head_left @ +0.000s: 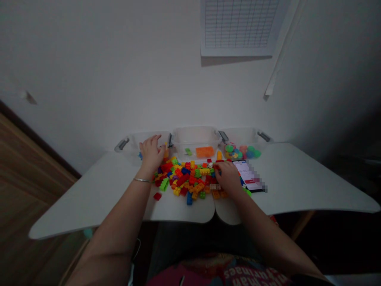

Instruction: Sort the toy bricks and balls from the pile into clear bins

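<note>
A pile of small coloured building bricks (187, 178) lies on the white table (89, 194) in front of me. My left hand (151, 153) reaches over the near edge of the left clear bin (131, 143), fingers curled downward, and what they hold is hidden. My right hand (228, 176) rests palm down on the right side of the pile, fingers closed among the bricks beside a phone (250, 175). A thin bracelet (142, 180) circles my left wrist.
Three clear plastic bins stand along the wall. The middle bin (195, 139) holds an orange piece (204, 151) and a green brick; the right bin (247, 137) holds round pastel pieces (242, 151). A lone red brick (157, 196) lies near the table's front edge.
</note>
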`<state>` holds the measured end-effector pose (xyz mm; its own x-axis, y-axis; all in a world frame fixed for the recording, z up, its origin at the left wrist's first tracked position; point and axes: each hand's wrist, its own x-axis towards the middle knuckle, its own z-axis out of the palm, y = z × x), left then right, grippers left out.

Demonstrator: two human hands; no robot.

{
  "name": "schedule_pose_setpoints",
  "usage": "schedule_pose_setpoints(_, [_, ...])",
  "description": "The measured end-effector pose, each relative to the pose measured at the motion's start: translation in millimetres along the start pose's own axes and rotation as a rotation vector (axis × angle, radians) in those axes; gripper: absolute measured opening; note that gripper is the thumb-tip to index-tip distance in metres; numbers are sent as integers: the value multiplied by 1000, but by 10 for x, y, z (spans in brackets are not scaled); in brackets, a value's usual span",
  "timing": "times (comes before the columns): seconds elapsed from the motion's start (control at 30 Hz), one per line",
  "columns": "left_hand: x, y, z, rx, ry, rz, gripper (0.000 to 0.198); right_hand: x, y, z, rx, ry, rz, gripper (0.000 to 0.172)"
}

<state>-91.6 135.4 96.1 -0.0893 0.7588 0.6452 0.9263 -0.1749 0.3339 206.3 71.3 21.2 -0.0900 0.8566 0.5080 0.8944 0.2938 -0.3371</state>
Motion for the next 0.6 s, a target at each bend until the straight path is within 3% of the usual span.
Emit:
schedule_pose_setpoints(0.13, [-316,347,-47,-80,18,69,43,38,44,-5,-117,-102,3,22])
schedule_pose_setpoints(0.33, [-828,789,67,-148,-182,256,29,87,30,35,-178,-141,-21,18])
schedule_pose_setpoints(0.47, [-1005,899,165,-105,-288,285,26,94,20,38,-204,-156,-18,17])
schedule_pose_setpoints(0.6, [-1079,914,195,-90,-310,260,27,90,27,35,-217,-154,-8,17])
